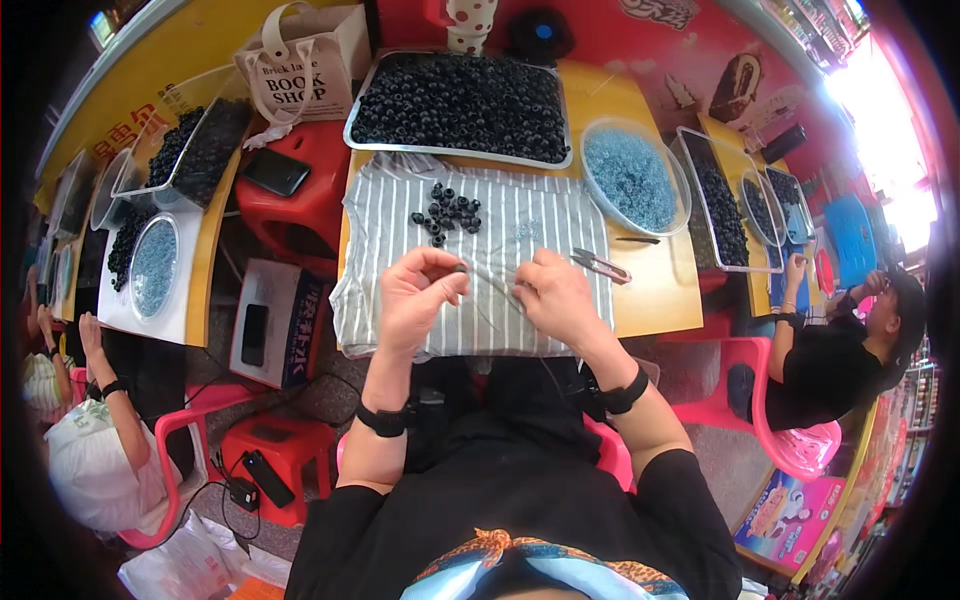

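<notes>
One dark bead pinched in left fingers, right fingers bunched closed, any hold unclear, striped cloth beneath

You wear a black short-sleeved shirt, dark trousers, a neckerchief of pale blue and white with orange, dark-spotted edging, knotted in front, and a black strap on each wrist.

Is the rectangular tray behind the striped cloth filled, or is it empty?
Filled: black beads cover the tray from wall to wall, with no bare bottom showing. How deep they lie, I cannot tell.
</notes>
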The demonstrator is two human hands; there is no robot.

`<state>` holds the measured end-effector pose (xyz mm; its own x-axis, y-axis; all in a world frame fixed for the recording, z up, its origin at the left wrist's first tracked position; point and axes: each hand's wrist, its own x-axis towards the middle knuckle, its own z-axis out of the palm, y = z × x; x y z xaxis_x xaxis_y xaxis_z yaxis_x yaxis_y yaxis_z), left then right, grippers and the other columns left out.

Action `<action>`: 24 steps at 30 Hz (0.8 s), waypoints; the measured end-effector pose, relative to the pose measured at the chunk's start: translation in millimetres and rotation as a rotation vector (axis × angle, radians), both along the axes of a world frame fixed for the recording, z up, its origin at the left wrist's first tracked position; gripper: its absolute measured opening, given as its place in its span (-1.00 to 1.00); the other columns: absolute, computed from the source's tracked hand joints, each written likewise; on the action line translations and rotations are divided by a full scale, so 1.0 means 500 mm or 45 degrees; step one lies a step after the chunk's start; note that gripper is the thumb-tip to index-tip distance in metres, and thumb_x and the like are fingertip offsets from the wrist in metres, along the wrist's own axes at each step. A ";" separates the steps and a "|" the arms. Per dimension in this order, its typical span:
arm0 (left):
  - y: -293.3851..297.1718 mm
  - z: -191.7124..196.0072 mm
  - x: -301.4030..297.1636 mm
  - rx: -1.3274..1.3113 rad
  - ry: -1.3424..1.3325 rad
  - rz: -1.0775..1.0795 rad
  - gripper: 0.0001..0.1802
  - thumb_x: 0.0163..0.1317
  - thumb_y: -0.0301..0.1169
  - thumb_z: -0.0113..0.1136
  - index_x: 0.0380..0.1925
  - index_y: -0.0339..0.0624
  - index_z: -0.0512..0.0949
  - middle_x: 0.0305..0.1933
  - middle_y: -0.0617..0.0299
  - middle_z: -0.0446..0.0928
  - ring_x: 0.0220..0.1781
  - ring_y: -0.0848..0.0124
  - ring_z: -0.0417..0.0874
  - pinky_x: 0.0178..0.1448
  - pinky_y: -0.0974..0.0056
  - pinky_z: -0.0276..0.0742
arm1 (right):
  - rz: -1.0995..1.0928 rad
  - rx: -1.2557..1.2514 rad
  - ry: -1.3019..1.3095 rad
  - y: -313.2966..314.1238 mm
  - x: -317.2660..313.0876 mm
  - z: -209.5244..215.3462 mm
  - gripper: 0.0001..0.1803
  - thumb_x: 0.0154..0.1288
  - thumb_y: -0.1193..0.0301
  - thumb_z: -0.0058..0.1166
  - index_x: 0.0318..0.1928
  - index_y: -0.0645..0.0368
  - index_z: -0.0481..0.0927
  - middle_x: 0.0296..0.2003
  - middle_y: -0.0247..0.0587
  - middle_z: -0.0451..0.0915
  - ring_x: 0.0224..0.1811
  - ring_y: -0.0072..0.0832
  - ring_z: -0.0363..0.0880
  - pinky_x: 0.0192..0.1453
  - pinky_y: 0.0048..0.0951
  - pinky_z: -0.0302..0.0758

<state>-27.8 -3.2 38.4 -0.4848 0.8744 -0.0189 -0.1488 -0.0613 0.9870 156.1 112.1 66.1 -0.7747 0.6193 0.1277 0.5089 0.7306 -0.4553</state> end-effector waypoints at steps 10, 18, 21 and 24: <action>0.025 -0.060 0.049 0.656 -1.076 -0.434 -0.78 0.22 -0.46 0.32 -0.13 -0.20 0.57 -0.18 0.09 0.53 -0.31 0.39 0.54 -0.24 0.40 0.48 | 0.099 0.320 -0.179 0.014 -0.035 -0.013 -0.90 0.05 0.50 0.05 -0.38 0.25 0.52 -0.34 -0.01 0.54 -0.21 -0.09 0.57 -0.17 -0.17 0.53; 0.015 -0.076 0.057 0.526 -1.118 -0.258 -0.83 0.28 -0.46 0.26 -0.14 -0.21 0.61 -0.22 0.10 0.59 -0.33 0.39 0.58 -0.30 0.43 0.48 | 0.112 0.208 0.219 0.021 -0.030 -0.013 -0.96 0.13 0.58 0.08 -0.39 0.26 0.49 -0.39 -0.10 0.53 -0.28 -0.20 0.58 -0.27 -0.25 0.51; 0.014 -0.067 0.065 0.416 -1.050 -0.179 -0.81 0.30 -0.47 0.23 -0.12 -0.27 0.63 -0.25 0.12 0.62 -0.32 0.40 0.60 -0.27 0.42 0.51 | 0.077 -0.592 0.657 -0.013 -0.020 0.035 -0.94 0.16 0.64 0.12 -0.35 0.30 0.52 -0.44 -0.14 0.54 -0.36 -0.28 0.60 -0.33 -0.38 0.49; 0.015 -0.059 0.068 0.365 -1.020 -0.175 -0.79 0.32 -0.51 0.20 -0.08 -0.33 0.62 -0.26 0.13 0.64 -0.30 0.42 0.63 -0.21 0.40 0.55 | 0.232 -0.496 0.784 -0.032 -0.038 0.040 -0.90 0.14 0.69 0.15 -0.32 0.30 0.56 -0.48 -0.17 0.54 -0.44 -0.36 0.58 -0.37 -0.47 0.45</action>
